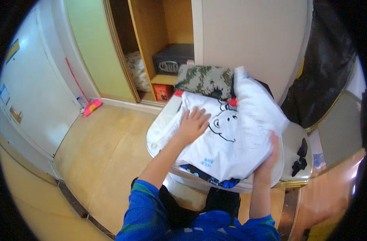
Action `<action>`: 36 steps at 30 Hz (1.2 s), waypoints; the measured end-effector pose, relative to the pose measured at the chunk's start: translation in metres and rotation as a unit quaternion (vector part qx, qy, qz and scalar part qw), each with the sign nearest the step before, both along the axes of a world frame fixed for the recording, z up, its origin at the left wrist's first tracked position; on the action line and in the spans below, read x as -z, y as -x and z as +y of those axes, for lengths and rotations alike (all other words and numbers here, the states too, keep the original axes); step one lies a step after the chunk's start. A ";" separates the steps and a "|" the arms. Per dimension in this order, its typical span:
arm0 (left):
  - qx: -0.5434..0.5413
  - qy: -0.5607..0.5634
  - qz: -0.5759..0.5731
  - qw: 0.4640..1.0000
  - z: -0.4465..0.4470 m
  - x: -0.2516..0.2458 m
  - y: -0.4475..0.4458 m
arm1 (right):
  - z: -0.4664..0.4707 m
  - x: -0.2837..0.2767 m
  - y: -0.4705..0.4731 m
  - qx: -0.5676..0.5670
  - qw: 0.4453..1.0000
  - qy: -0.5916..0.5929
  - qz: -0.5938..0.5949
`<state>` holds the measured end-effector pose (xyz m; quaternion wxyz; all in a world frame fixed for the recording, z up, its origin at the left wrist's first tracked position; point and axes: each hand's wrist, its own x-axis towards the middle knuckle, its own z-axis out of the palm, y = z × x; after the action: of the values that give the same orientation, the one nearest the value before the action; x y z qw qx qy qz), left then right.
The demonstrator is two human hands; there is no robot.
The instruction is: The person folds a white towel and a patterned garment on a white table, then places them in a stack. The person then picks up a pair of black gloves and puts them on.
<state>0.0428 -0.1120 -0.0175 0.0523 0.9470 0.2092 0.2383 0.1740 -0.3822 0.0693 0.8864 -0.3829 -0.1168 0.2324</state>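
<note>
A white garment (198,153) with a line-drawn cartoon face and small blue lettering lies spread on a small pale table. My left hand (195,125) rests palm down on it, left of the drawing, fingers slightly apart. The garment's right side is folded inward over part of the drawing. My right hand (270,153), blurred, is against that folded edge; its fingers are partly hidden, so its grip is unclear. Beneath the near edge shows dark cloth with blue print (213,178). Red fabric (232,101) peeks out at the far edge.
Camouflage cloth (206,81) is piled at the table's (154,134) far side. Black scraps (300,159) lie on a pale seat to the right. Behind stands an open cabinet with a dark safe (173,59). A pink broom (91,107) leans by the door.
</note>
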 end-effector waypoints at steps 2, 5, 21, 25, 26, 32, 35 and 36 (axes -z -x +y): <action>0.001 -0.021 0.005 1.000 -0.005 -0.003 0.000 | -0.059 0.028 -0.024 0.079 0.995 -0.026 0.056; 0.004 -0.026 0.028 0.999 -0.010 -0.010 0.002 | -0.132 0.092 -0.053 0.209 0.977 0.035 0.014; 0.048 -0.067 0.015 0.996 -0.097 -0.007 -0.043 | -0.207 0.159 -0.029 0.034 0.958 0.252 -0.133; 0.045 -0.062 0.094 0.993 -0.115 -0.042 -0.031 | -0.211 0.137 -0.037 0.040 0.961 0.248 -0.115; 0.085 -0.044 0.048 0.994 -0.126 -0.051 -0.021 | -0.208 0.133 -0.039 0.037 0.975 0.211 -0.054; 0.153 -0.033 0.079 0.984 -0.166 -0.045 0.013 | -0.197 0.091 -0.058 -0.085 0.965 0.223 0.108; 0.190 0.007 0.030 0.981 -0.159 -0.035 0.026 | -0.185 0.057 -0.066 -0.113 0.962 0.195 0.151; 0.194 0.009 -0.002 0.981 -0.161 -0.032 0.032 | -0.179 0.044 -0.069 -0.127 0.966 0.180 0.131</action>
<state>0.0104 -0.2734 0.0143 0.1063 0.9686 0.0236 0.2234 0.2431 -0.5612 0.0252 0.7732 -0.4847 -0.0035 0.4089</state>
